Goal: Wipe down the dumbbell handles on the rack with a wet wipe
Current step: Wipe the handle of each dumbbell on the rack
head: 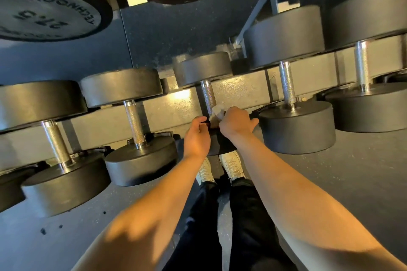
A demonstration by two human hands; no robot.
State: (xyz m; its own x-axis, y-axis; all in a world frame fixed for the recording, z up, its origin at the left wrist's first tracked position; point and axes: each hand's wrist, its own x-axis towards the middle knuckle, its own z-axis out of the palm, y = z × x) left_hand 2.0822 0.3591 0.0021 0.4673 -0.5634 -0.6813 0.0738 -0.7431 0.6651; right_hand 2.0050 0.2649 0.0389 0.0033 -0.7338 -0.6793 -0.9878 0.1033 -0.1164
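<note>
While left hand (197, 133) grips the dumbbell head (220, 143), right hand (235, 121) clutches wipe (217, 110) at handle (207, 94).

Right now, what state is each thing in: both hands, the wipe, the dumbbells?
middle dumbbell: lying on the rack, handle mostly bare.
wet wipe: bunched against the handle's near end.
right hand: grips the wet wipe.
left hand: fingers curled on the middle dumbbell's near head.
neighbouring dumbbells: lying on the rack, handles bare, untouched.

Dark grey speckled floor (343, 178) lit by warm yellowish light
</note>
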